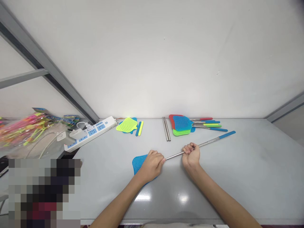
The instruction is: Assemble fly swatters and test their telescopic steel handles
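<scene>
1. Swatter [174, 155] — above the near middle of the table [256, 164], slanting from a blue mesh head [138, 163] at lower left to a blue handle [227, 135] at upper right. Whether the head rests on the tabletop cannot be told.
2. Left hand [154, 164]: closed, knuckles up, about the swatter where metal rod meets head; hand and forearm cover much of the mesh.
3. Right hand [191, 155]: fingers curled tightly round the rod near its middle, fingertips turned toward the viewer. Bare rod shows between the two hands.
4. Pile of swatters [182, 123]: beyond the right hand, near the wall [166, 63]; red, blue and green heads overlap, with rods and coloured handles pointing right.
5. Two metal tubes [165, 129]: side by side, just left of the pile.
6. Loose heads [127, 125]: farther left, yellow lying over blue; just beside them, a blue sleeve [138, 129] and a yellow sleeve [141, 128].
7. Power strip [92, 131]: at the table's left, white with blue sockets, several plugs inserted.
8. Outermost left — clear bags [30, 129] of brightly coloured articles, their details blurred, below a grey metal frame [54, 71].
</scene>
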Action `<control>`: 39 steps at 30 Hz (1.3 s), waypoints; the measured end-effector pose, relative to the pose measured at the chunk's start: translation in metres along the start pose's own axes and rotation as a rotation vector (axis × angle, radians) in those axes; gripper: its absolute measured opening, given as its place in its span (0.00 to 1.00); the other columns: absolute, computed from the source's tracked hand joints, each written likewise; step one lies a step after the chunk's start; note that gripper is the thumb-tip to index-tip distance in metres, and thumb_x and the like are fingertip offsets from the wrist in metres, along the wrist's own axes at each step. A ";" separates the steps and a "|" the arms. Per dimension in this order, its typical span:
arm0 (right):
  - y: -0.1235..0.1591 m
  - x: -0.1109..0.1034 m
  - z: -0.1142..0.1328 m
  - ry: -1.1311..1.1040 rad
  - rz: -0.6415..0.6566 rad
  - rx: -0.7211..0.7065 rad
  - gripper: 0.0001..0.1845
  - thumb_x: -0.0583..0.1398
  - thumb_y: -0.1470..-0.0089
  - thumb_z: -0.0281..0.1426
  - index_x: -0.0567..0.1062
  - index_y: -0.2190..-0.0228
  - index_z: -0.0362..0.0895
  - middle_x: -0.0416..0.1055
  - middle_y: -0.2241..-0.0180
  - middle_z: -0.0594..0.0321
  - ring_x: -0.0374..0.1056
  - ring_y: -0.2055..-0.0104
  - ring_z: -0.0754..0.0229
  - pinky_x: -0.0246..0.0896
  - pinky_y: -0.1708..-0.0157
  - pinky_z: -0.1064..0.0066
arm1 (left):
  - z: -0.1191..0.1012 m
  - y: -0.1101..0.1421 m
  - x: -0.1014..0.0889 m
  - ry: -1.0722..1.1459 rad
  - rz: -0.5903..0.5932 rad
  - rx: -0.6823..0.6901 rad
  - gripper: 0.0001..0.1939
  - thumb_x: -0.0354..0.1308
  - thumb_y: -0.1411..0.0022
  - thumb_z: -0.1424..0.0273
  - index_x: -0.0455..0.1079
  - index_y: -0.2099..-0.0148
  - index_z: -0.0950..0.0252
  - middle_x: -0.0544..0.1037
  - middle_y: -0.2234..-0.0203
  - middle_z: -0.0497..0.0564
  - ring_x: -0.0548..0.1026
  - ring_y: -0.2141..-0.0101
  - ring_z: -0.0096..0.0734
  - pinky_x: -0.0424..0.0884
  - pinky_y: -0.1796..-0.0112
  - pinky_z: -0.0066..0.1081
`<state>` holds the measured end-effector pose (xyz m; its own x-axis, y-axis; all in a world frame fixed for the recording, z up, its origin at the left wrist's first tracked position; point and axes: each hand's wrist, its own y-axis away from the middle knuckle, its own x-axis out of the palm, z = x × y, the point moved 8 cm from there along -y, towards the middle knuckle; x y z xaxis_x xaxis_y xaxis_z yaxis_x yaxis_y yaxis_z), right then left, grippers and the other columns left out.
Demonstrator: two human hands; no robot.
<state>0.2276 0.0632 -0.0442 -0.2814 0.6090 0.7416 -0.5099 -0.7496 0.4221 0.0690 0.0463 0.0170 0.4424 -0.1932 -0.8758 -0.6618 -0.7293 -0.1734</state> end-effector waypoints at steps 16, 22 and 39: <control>-0.008 0.001 -0.010 0.092 0.036 0.197 0.08 0.47 0.58 0.24 0.52 0.83 0.43 0.40 0.89 0.76 0.40 0.89 0.73 0.41 0.88 0.79 | 0.004 -0.003 -0.001 0.012 -0.010 -0.063 0.16 0.36 0.39 0.69 0.58 0.76 0.64 0.65 0.80 0.46 0.62 0.74 0.27 0.56 0.65 0.33; -0.011 0.005 -0.013 0.097 0.119 0.282 0.07 0.48 0.58 0.25 0.52 0.83 0.43 0.42 0.89 0.75 0.42 0.89 0.71 0.43 0.87 0.77 | 0.010 -0.002 -0.012 0.047 -0.077 -0.167 0.18 0.33 0.38 0.66 0.58 0.75 0.63 0.64 0.79 0.45 0.62 0.73 0.26 0.55 0.63 0.33; -0.022 -0.002 0.005 0.020 0.001 0.300 0.07 0.45 0.59 0.23 0.51 0.83 0.43 0.40 0.89 0.75 0.41 0.89 0.71 0.42 0.87 0.78 | 0.041 0.003 -0.042 0.066 -0.253 -0.241 0.14 0.38 0.40 0.67 0.64 0.64 0.62 0.69 0.66 0.48 0.65 0.62 0.29 0.57 0.59 0.32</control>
<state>0.2440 0.0772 -0.0526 -0.2994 0.6110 0.7328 -0.2476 -0.7915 0.5587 0.0240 0.0791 0.0346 0.6175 -0.0232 -0.7862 -0.3678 -0.8920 -0.2626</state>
